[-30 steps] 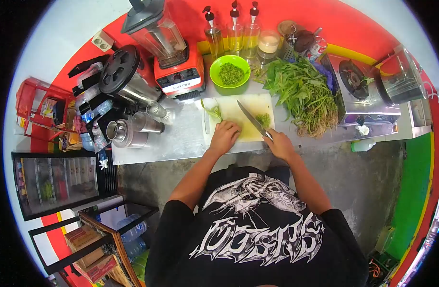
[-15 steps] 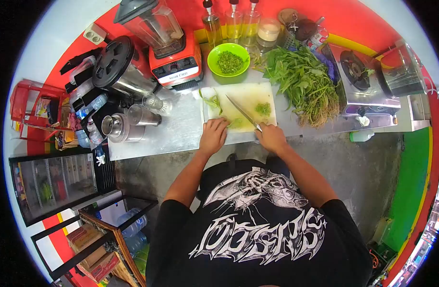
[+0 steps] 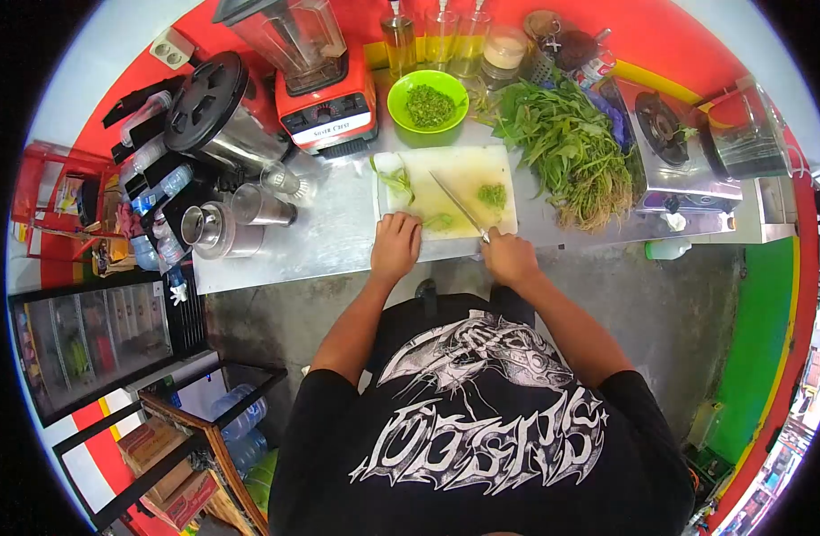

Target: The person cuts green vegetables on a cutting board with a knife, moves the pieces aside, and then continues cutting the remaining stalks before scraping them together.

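My right hand is wrapped round the handle of a knife, whose blade points up and left across the white cutting board. At the board's front left edge is my left hand, its fingers together and curled down; whatever lies beneath them is hidden. Just right of those fingertips are pale green chopped pieces. A small heap of chopped greens sits right of the blade. Longer green stems and leaves lie at the board's upper left.
Behind the board stands a lime-green bowl of chopped greens. A large leafy bunch lies to the right, beside a gas stove. A red blender and metal cups stand on the left of the steel counter.
My left hand has shifted slightly left, away from the pale pieces. The knife stays in my right hand, its tip slightly higher in view. The camera view has shifted a little.
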The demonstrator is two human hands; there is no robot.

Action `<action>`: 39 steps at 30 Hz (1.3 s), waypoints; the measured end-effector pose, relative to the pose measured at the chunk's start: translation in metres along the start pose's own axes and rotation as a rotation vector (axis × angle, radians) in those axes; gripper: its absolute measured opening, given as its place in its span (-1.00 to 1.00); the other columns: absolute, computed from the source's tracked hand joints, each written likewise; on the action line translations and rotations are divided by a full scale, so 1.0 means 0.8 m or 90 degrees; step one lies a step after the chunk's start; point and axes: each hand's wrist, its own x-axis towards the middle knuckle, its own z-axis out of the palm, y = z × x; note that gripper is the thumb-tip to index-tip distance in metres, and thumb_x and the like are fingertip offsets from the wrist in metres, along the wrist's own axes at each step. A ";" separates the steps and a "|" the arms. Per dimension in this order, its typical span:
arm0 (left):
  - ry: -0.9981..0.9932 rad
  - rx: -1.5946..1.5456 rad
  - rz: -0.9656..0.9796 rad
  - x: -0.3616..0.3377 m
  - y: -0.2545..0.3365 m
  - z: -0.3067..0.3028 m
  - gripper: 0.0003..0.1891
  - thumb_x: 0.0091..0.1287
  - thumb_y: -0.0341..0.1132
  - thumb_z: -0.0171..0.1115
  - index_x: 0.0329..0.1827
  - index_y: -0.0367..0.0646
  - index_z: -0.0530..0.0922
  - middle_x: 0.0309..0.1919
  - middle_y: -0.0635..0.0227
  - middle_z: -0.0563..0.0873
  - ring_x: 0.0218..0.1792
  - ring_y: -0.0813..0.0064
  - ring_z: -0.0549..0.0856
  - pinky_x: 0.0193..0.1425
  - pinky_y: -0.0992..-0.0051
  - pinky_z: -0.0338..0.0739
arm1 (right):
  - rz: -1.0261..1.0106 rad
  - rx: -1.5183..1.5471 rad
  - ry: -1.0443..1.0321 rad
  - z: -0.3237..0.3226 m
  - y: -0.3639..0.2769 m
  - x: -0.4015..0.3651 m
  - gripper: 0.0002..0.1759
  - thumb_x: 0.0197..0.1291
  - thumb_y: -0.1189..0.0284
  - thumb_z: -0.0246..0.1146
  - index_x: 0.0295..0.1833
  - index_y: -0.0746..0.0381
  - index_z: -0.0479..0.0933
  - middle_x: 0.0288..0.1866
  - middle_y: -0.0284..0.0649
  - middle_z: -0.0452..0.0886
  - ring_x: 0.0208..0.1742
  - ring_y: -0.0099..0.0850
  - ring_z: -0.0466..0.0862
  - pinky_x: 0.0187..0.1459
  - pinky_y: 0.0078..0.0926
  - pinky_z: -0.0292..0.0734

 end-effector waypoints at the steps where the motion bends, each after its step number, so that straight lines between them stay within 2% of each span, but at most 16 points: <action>1: 0.006 0.010 0.000 0.001 0.001 -0.001 -0.86 0.39 -0.37 0.27 -0.04 -0.13 0.60 -0.10 0.25 0.60 -0.03 0.14 0.55 0.03 0.19 0.42 | 0.005 -0.005 -0.008 0.004 0.000 0.000 -0.62 0.40 0.21 0.11 0.06 0.33 0.49 -0.24 0.15 0.74 -0.19 0.15 0.77 -0.09 0.16 0.65; 2: 0.013 0.021 0.000 0.001 0.003 -0.002 -0.86 0.39 -0.38 0.27 -0.04 -0.14 0.59 -0.10 0.26 0.60 -0.04 0.15 0.55 0.02 0.18 0.42 | 0.011 -0.010 -0.015 0.007 0.000 0.001 -0.62 0.42 0.22 0.10 0.09 0.33 0.46 -0.23 0.15 0.74 -0.18 0.14 0.78 -0.09 0.16 0.65; 3: -0.026 0.035 -0.023 0.001 0.004 -0.005 -0.70 0.37 -0.39 0.25 0.16 -0.07 0.60 0.05 0.26 0.61 0.04 0.16 0.55 0.12 0.20 0.42 | 0.012 -0.011 -0.017 0.008 -0.002 0.000 -0.62 0.42 0.22 0.10 0.09 0.33 0.46 -0.23 0.15 0.74 -0.18 0.14 0.78 -0.09 0.16 0.65; 4: -0.026 0.034 -0.024 0.002 0.007 -0.007 -0.70 0.37 -0.39 0.25 0.16 -0.07 0.60 0.05 0.26 0.61 0.04 0.16 0.55 0.12 0.20 0.42 | 0.017 0.001 -0.021 0.008 -0.003 -0.001 -0.62 0.43 0.23 0.09 0.11 0.33 0.43 -0.22 0.15 0.74 -0.18 0.14 0.78 -0.08 0.16 0.65; 6: -0.038 0.086 0.049 0.002 0.012 -0.013 -0.46 0.32 -0.43 0.27 0.40 0.11 0.55 0.27 0.26 0.58 0.20 0.15 0.54 0.28 0.18 0.38 | 0.025 0.012 -0.027 0.013 -0.004 -0.001 -0.61 0.44 0.23 0.07 0.13 0.33 0.40 -0.22 0.15 0.75 -0.17 0.14 0.77 -0.07 0.15 0.65; 7: -0.124 0.090 0.043 0.002 0.008 -0.012 -0.30 0.31 -0.44 0.25 0.54 0.29 0.44 0.52 0.40 0.45 0.42 0.22 0.44 0.43 0.18 0.30 | 0.029 0.024 -0.023 0.018 -0.003 0.000 -0.60 0.48 0.19 0.07 0.13 0.32 0.39 -0.23 0.16 0.74 -0.17 0.17 0.76 -0.08 0.17 0.64; 8: -0.124 0.090 0.043 0.004 0.007 -0.013 -0.30 0.31 -0.44 0.25 0.54 0.29 0.44 0.52 0.40 0.45 0.42 0.22 0.44 0.43 0.18 0.30 | 0.034 0.036 -0.020 0.022 -0.003 0.001 -0.59 0.51 0.14 0.06 0.13 0.31 0.37 -0.25 0.17 0.73 -0.18 0.20 0.75 -0.08 0.18 0.62; 10: -0.152 0.124 0.114 0.006 0.004 -0.013 -0.34 0.34 -0.39 0.21 0.56 0.26 0.42 0.58 0.55 0.38 0.53 0.31 0.36 0.43 0.15 0.29 | 0.044 0.030 -0.020 0.019 -0.010 -0.001 -0.58 0.52 0.14 0.05 0.14 0.31 0.37 -0.23 0.17 0.73 -0.17 0.20 0.75 -0.07 0.18 0.62; 15: -0.192 0.137 0.107 0.008 0.002 -0.013 -0.35 0.36 -0.37 0.20 0.56 0.26 0.42 0.62 0.57 0.33 0.57 0.34 0.32 0.48 0.11 0.23 | 0.072 0.040 -0.020 0.020 -0.020 0.007 -0.58 0.54 0.15 0.04 0.15 0.33 0.36 -0.21 0.19 0.73 -0.14 0.21 0.74 -0.04 0.19 0.61; 17: -0.204 0.146 0.102 0.007 0.004 -0.013 -0.36 0.36 -0.37 0.19 0.55 0.26 0.43 0.61 0.57 0.34 0.56 0.34 0.32 0.49 0.09 0.22 | 0.057 0.022 -0.072 0.001 -0.027 0.019 -0.60 0.49 0.26 0.05 0.18 0.38 0.37 -0.07 0.21 0.74 0.00 0.15 0.76 0.02 0.07 0.64; 20: -0.197 0.139 0.105 0.006 0.007 -0.015 -0.36 0.36 -0.37 0.19 0.54 0.26 0.44 0.60 0.56 0.36 0.57 0.34 0.31 0.49 0.10 0.22 | 0.003 0.048 -0.053 -0.032 -0.034 0.027 -0.64 0.42 0.34 0.11 0.15 0.40 0.41 -0.06 0.19 0.74 0.00 0.12 0.77 0.03 0.05 0.64; 23: -0.193 0.130 0.102 0.007 0.006 -0.012 -0.36 0.36 -0.37 0.19 0.54 0.28 0.44 0.60 0.56 0.36 0.56 0.34 0.32 0.49 0.11 0.22 | 0.004 -0.013 -0.078 -0.039 -0.035 0.028 -0.66 0.38 0.36 0.14 0.11 0.40 0.44 -0.07 0.16 0.75 -0.01 0.09 0.77 0.02 0.04 0.65; 27: -0.183 0.120 0.092 0.008 0.008 -0.013 -0.37 0.35 -0.38 0.19 0.53 0.27 0.46 0.59 0.55 0.38 0.56 0.35 0.32 0.49 0.11 0.21 | 0.042 -0.033 -0.042 -0.022 -0.046 -0.001 -0.66 0.43 0.30 0.13 0.08 0.37 0.43 -0.10 0.12 0.76 -0.04 0.06 0.79 -0.01 0.01 0.66; 32: -0.178 0.134 0.101 0.005 0.008 -0.014 -0.38 0.35 -0.38 0.20 0.51 0.26 0.48 0.57 0.55 0.39 0.56 0.35 0.32 0.49 0.12 0.20 | 0.075 0.039 -0.031 0.005 -0.040 0.010 -0.67 0.44 0.32 0.10 0.09 0.37 0.41 -0.10 0.13 0.76 -0.07 0.06 0.79 -0.01 0.01 0.67; 37: -0.174 0.115 0.090 0.008 0.010 -0.015 -0.40 0.37 -0.36 0.18 0.50 0.26 0.48 0.58 0.56 0.39 0.56 0.35 0.33 0.49 0.10 0.18 | 0.035 -0.011 -0.063 -0.019 -0.044 0.018 -0.64 0.46 0.29 0.10 0.14 0.36 0.36 -0.10 0.13 0.76 -0.05 0.08 0.79 -0.01 0.02 0.66; 39: -0.174 0.124 0.084 0.008 0.009 -0.014 -0.41 0.37 -0.35 0.18 0.50 0.26 0.48 0.58 0.56 0.39 0.56 0.35 0.33 0.49 0.11 0.18 | 0.049 0.001 -0.067 -0.029 -0.054 0.002 -0.66 0.42 0.36 0.12 0.16 0.37 0.36 -0.09 0.14 0.76 -0.03 0.09 0.78 0.00 0.01 0.66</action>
